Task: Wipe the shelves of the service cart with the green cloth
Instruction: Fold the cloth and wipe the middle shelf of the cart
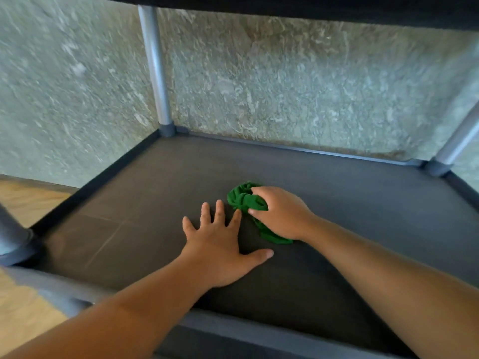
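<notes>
Wooden floor shows left of the dark cart shelf. A mottled grey-green wall stands behind the shelf, and a metal post rises from its far left corner. The left hand lies flat mid-shelf, fingers spread and holding nothing. The right hand curls round the bunched green cloth, pressing it onto the shelf's centre.

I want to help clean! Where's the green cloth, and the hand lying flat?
green cloth (238, 198), head view, on its bunched far end.
left hand (220, 252), head view, on the back of the hand.
</notes>
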`<state>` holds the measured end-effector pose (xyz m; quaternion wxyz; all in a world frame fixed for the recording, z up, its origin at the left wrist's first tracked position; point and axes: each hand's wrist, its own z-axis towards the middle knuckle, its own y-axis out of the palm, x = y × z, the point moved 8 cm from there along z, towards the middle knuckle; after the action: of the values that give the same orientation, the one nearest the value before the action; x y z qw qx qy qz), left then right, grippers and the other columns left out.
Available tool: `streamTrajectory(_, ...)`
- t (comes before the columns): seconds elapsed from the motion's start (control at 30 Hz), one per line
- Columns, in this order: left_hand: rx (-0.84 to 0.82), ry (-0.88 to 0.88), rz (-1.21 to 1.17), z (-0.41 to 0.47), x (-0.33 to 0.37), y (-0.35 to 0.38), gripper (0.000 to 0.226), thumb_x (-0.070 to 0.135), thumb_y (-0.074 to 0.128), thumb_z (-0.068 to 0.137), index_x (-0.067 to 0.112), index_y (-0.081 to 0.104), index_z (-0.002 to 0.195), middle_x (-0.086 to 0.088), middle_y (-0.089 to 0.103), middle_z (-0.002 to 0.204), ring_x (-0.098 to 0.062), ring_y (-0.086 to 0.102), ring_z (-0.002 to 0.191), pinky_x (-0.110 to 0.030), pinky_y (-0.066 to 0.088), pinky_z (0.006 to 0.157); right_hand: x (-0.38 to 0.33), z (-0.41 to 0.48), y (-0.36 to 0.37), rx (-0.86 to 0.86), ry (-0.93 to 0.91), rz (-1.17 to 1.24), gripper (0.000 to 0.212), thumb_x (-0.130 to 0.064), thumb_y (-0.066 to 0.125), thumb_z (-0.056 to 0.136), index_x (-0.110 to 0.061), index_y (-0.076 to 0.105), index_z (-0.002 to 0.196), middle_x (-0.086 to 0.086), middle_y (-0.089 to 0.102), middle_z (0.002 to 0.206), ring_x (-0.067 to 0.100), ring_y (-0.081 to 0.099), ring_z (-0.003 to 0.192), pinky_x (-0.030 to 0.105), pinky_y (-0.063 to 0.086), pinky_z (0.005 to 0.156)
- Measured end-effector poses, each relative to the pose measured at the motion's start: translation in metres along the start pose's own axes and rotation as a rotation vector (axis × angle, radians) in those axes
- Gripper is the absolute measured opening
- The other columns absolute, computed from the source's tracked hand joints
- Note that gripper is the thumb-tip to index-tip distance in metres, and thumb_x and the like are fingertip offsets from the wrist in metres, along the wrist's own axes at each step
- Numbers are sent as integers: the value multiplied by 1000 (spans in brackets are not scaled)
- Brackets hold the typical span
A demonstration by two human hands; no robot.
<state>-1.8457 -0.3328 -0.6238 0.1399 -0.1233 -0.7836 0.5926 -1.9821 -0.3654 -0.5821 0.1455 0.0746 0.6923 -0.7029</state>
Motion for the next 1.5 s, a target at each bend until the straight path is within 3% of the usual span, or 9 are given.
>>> streamTrajectory(0.17, 49, 31, -62, -6, 2, -4, 74, 65, 26, 94, 37, 2, 158, -5, -13, 167, -34, -16, 152, -67, -1, 117, -12, -67, -2, -70, -11, 50, 39, -44, 57, 97, -25, 56, 132, -6, 60, 131, 16, 56, 120, 41, 46, 99)
streamTrajectory(0.27, 57, 19, -56, -8, 0, -4, 63, 52, 22, 101, 36, 2, 158, -4, -11, 167, -33, -13, 152, -66, 0, 117, -18, -105, -5, -141, -60, 48, 44, -43, 58, 98, -25, 52, 138, -12, 48, 148, 9, 43, 135, 30, 36, 110)
streamTrajectory(0.5, 43, 18, -36, -11, 3, -1, 64, 62, 13, 101, 38, -3, 158, -3, -14, 167, -33, -15, 152, -65, 1, 117, -19, -167, -2, -234, -191, 39, 42, -45, 60, 96, -32, 55, 136, -23, 36, 154, -8, 24, 141, 1, 11, 106)
streamTrajectory(0.63, 40, 16, 7, -12, 5, -1, 64, 61, 11, 101, 37, -6, 158, -3, -16, 166, -34, -16, 152, -65, 0, 118, -10, -122, -8, -142, -118, 6, 45, -45, 55, 99, -34, 51, 142, -15, 45, 152, 7, 38, 139, 27, 27, 117)
streamTrajectory(0.8, 20, 24, 45, -15, 8, 1, 67, 66, 9, 98, 38, -11, 156, -3, -20, 165, -34, -20, 151, -63, -2, 118, 38, -23, -17, -21, 141, -26, 52, -46, 50, 100, -20, 47, 145, 6, 57, 142, 29, 54, 126, 41, 46, 101)
streamTrajectory(1.0, -36, -9, 54, -9, 8, 4, 68, 69, 10, 97, 42, -14, 154, -2, -26, 164, -32, -25, 149, -63, -5, 118, 97, 83, -26, 44, 313, -5, 53, -45, 44, 102, -14, 46, 144, 13, 56, 139, 33, 57, 119, 38, 46, 87)
streamTrajectory(1.13, -74, -28, 57, -5, 9, 3, 70, 71, 14, 96, 44, -15, 154, 0, -29, 163, -30, -26, 149, -62, -7, 117, 120, 117, -34, 53, 367, 12, 57, -44, 42, 104, -13, 36, 151, 12, 48, 148, 33, 51, 128, 40, 47, 96)
streamTrajectory(1.3, -91, -55, 49, -1, 10, -2, 70, 72, 15, 96, 46, -14, 153, 3, -28, 163, -28, -25, 150, -62, -5, 117, 133, 123, -39, 92, 406, 53, 69, -50, 47, 97, -20, 29, 156, 8, 40, 156, 33, 43, 137, 41, 45, 102)
streamTrajectory(1.5, -65, -54, 57, -6, 13, 3, 66, 69, 10, 97, 45, -16, 153, 1, -27, 163, -29, -24, 150, -63, -4, 118, 117, 83, -38, 83, 342, 33, 68, -53, 52, 96, -22, 33, 154, 7, 48, 149, 29, 49, 131, 39, 45, 97)
